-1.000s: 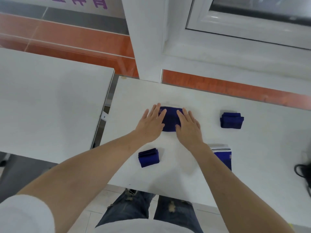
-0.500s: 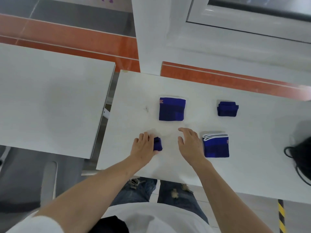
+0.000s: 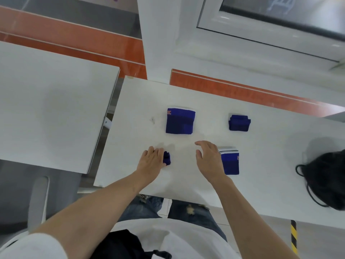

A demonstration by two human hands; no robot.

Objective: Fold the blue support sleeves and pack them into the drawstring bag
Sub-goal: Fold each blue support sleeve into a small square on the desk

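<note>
1. The white table (image 3: 261, 174) holds everything.
2. The black drawstring bag (image 3: 328, 176) sits at its right edge.
3. The right hand (image 3: 210, 161) hovers open, holding nothing.
4. The left hand (image 3: 151, 161) covers a small folded blue sleeve (image 3: 167, 158); I cannot tell if it grips.
5. Three more blue sleeves (image 3: 180, 121) lie nearby.
</note>
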